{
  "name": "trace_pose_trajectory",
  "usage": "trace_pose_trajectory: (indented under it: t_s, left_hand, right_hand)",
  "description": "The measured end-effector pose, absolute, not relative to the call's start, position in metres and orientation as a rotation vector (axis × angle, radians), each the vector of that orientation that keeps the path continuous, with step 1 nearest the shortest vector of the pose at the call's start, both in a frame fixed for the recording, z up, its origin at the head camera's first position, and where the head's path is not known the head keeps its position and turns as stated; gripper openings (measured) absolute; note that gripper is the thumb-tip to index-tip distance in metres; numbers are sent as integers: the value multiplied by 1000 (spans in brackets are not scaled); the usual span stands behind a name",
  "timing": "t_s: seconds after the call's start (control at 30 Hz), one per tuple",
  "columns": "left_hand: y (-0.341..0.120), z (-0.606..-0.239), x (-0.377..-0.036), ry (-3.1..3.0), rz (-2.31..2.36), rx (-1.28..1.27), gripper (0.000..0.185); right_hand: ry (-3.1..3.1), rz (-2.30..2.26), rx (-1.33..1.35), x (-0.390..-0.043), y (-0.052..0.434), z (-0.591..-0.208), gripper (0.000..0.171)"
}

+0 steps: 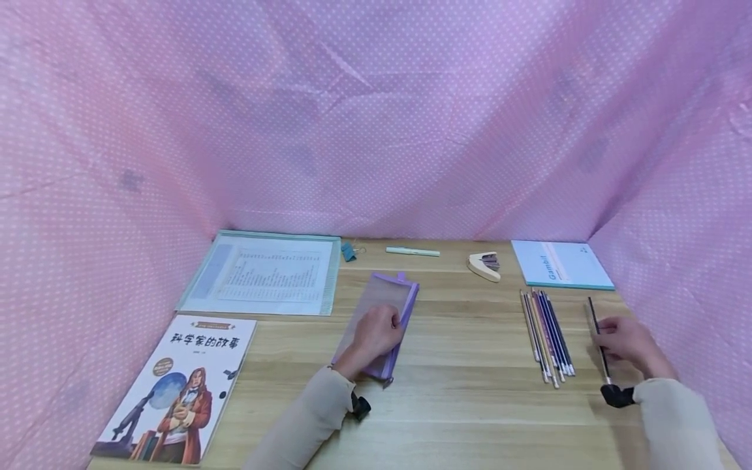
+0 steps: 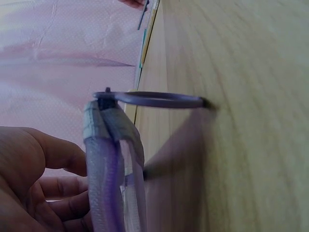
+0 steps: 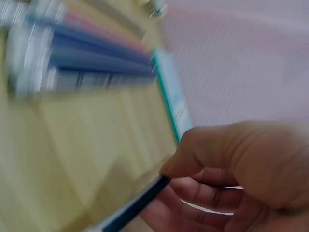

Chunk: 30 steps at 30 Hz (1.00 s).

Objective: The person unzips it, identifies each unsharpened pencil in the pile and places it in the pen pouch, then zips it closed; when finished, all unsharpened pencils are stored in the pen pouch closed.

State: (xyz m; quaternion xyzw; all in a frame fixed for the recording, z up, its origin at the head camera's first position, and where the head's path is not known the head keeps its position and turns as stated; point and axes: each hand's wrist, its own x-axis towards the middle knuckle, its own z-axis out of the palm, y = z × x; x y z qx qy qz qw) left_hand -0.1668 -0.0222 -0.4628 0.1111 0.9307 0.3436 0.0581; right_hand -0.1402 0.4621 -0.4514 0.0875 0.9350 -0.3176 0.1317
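Observation:
A purple zip pencil pouch (image 1: 376,297) with see-through mesh lies on the table in the head view. My left hand (image 1: 378,329) is over its middle, with curled fingers gripping the zip edge. The left wrist view shows the pouch's end (image 2: 108,154) raised off the wood, a purple ring (image 2: 159,99) hanging from its zip. At the right, my right hand (image 1: 631,343) pinches a dark pencil (image 1: 593,316) between thumb and fingers. Left of that hand, several pencils (image 1: 546,336) lie side by side, their white ends towards me.
Along the back lie a teal binder clip (image 1: 349,252), a pale pen (image 1: 412,251), a cream stapler-like tool (image 1: 484,266) and a blue notebook (image 1: 561,264). A clear document folder (image 1: 264,271) and a picture-covered book (image 1: 176,385) are at left. Pink dotted cloth (image 1: 376,130) walls the table.

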Motion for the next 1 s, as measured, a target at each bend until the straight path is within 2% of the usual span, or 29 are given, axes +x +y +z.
trace_pose_trajectory:
  t_s: [0.23,0.43,0.7,1.0]
  left_hand:
    - [-22,-464,-167,2839,1042,344,16]
    - [-21,-465,-168,2877,1061,370,4]
    - [-21,-468,-169,2880,1105,374,10]
    - [-22,-466,-170,2798,1121,332,16]
  right_hand:
    - [2621,-1246,245,-143,412,-438,58]
    - [2545,-1398,166,-147,354,-442,58]
    - [2256,-1653,93,-149,268,-457,54]
    - [1992,-1796,65,-152,204,-475,59]
